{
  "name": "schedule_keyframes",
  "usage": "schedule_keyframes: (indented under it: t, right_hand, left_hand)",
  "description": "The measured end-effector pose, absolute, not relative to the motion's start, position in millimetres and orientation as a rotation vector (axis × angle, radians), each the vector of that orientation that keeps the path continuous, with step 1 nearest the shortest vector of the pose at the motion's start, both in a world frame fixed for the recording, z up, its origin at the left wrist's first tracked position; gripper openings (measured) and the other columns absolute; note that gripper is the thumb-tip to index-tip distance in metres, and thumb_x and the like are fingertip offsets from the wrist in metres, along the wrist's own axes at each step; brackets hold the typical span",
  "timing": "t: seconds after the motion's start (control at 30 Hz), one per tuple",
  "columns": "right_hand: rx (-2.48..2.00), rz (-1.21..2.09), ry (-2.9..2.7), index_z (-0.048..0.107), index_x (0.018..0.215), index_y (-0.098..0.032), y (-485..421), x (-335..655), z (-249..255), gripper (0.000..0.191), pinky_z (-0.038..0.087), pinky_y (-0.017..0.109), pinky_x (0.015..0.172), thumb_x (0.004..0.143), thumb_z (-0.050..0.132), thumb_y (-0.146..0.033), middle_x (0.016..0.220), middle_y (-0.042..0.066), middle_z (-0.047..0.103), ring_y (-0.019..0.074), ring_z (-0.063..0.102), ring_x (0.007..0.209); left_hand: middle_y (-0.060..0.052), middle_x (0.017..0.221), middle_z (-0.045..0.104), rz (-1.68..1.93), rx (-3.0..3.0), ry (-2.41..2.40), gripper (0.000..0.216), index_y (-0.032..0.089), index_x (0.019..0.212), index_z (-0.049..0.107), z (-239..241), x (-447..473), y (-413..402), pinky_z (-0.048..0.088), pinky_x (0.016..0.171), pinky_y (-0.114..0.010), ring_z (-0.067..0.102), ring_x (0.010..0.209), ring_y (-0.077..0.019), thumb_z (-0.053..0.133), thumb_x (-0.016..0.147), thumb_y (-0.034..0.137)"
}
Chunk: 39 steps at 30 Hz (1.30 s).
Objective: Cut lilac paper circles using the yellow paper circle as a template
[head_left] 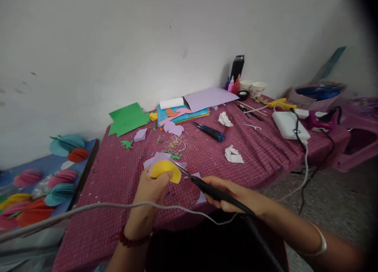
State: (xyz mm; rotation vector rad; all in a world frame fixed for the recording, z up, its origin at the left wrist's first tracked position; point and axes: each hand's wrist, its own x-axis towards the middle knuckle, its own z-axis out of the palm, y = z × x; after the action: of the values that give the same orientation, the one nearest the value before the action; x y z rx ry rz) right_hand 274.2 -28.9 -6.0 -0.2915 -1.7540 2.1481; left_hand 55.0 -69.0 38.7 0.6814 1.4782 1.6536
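Note:
My left hand (pixel 155 188) pinches a curved yellow paper piece (pixel 162 170) against light purple paper (pixel 157 158), thumb on top. In my right hand (pixel 227 194) is a pair of scissors (pixel 206 186) with black handles, the fingers closed around them. The metal blades reach the right edge of the held paper; whether they are apart cannot be made out. Purple scraps (pixel 201 198) lie on the table under the scissors. Just beyond the paper are thin coloured shreds (pixel 175 144) and small green leaf cutouts (pixel 126 144).
On the checked tablecloth (pixel 118 173) are green sheets (pixel 130 118), a blue utility knife (pixel 209 131), crumpled tissues (pixel 233 154), glue bottles (pixel 231 84) and paper cups (pixel 257 89). A white box (pixel 291 125) trails cables at right. One pale cable (pixel 118 204) crosses before my wrists. Paper ornaments (pixel 60 193) lie at left.

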Motion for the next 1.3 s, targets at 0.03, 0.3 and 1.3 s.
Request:
schedule_keyframes:
  t: [0.03, 0.3, 1.3]
  right_hand:
    - [-0.259, 2.165, -1.755, 0.043, 0.133, -0.018, -28.1, 276.0, -9.1, 0.068, 0.032, 0.02, 0.059, 0.079, 0.066, -0.053, 0.088, 0.001, 0.046, 0.0094, 0.039, 0.072]
    - [-0.273, 2.16, -1.74, 0.043, 0.129, -0.017, -26.7, 284.6, -10.5, 0.065, 0.031, 0.021, 0.061, 0.081, 0.062, -0.056, 0.089, 0.001, 0.044, 0.0101, 0.039, 0.075]
    - [-0.481, 2.011, -1.577, 0.059, 0.113, -0.015, -38.2, 292.8, -10.0, 0.054, 0.035, 0.022, 0.06, 0.076, 0.068, -0.054, 0.081, 0.0, 0.048, 0.0097, 0.04, 0.068]
  left_hand:
    - [0.001, 0.059, 0.06, 1.648, 0.67, 1.497, 0.023, 0.013, 0.065, 0.062, 38.3, 56.2, -68.8, 0.045, 0.057, -0.024, 0.055, 0.055, -0.0119, 0.07, 0.044, 0.016]
    - [0.002, 0.055, 0.059, 1.477, 0.821, 1.574, 0.016, 0.013, 0.063, 0.062, 33.8, 66.8, -72.0, 0.042, 0.049, -0.022, 0.051, 0.049, -0.0108, 0.07, 0.049, 0.017]
    - [0.001, 0.051, 0.059, 1.317, 0.948, 1.621, 0.011, 0.015, 0.058, 0.063, 34.0, 85.0, -69.5, 0.042, 0.044, -0.021, 0.05, 0.045, -0.011, 0.069, 0.049, 0.017]
